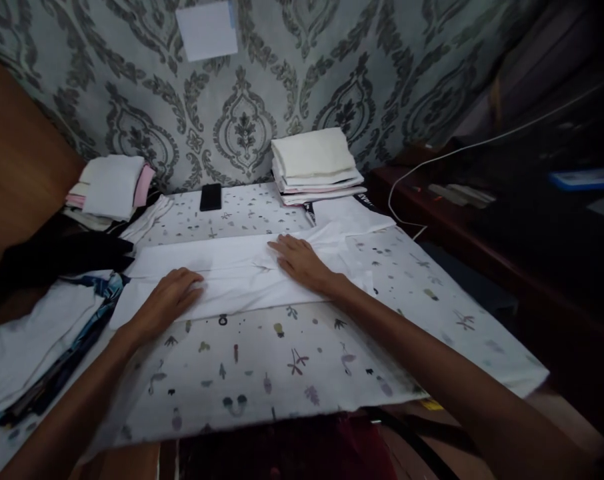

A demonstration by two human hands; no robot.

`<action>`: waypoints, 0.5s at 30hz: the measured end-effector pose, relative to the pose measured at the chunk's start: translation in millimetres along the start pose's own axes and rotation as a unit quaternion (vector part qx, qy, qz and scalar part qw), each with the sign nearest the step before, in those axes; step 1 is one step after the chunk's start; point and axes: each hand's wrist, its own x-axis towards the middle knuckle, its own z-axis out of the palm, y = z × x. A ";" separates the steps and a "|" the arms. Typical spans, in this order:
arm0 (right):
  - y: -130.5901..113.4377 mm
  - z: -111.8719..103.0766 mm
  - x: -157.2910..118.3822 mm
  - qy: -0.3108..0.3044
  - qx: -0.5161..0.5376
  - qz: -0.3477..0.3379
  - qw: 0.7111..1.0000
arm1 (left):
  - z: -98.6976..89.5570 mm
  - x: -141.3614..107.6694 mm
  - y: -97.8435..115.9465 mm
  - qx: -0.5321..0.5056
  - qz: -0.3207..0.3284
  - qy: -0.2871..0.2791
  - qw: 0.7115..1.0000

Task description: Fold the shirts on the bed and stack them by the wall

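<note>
A white garment (232, 293) lies across the table, folded lengthwise into a long band with a few creases. Its right end spreads toward the back, where a dark lettered strip shows at the edge. Resting on the left part of the cloth is my left hand (175, 297), palm down with the fingers slightly bent. Farther right, my right hand (302, 260) lies flat on the same garment near its middle, fingers stretched out. Neither hand grips the fabric.
A stack of folded cloths (317, 163) stands against the patterned wall, with a black phone (211, 197) to its left. More folded cloths (113, 187) and a pile of clothes (42, 333) line the left side. A white cable (442, 155) hangs at right above the printed tablecloth (262, 373).
</note>
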 end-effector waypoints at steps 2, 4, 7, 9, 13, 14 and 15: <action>-6.5 -3.9 7.3 -0.015 0.015 -0.047 0.999 | 0.9 6.9 -1.4 0.013 -0.001 -0.002 1.000; -11.7 -3.3 14.7 -0.032 0.028 -0.081 0.996 | 0.1 15.1 -3.6 0.021 -0.015 -0.002 1.000; -13.6 7.1 21.2 -0.024 0.035 -0.073 0.996 | -1.5 22.5 -7.2 0.025 -0.033 0.021 0.999; -10.7 16.9 22.2 0.005 0.036 -0.056 0.998 | -2.2 22.5 -10.6 0.048 -0.028 0.037 0.998; -2.2 30.0 22.4 0.048 0.038 -0.064 0.996 | -9.0 13.2 -26.9 0.119 -0.017 0.019 0.993; -0.8 31.2 22.5 0.052 0.038 -0.070 0.995 | -13.3 9.5 -33.2 0.123 -0.023 0.015 0.992; 0.1 31.8 22.5 0.055 0.039 -0.074 0.995 | -18.5 5.4 -40.2 0.122 -0.033 0.010 0.992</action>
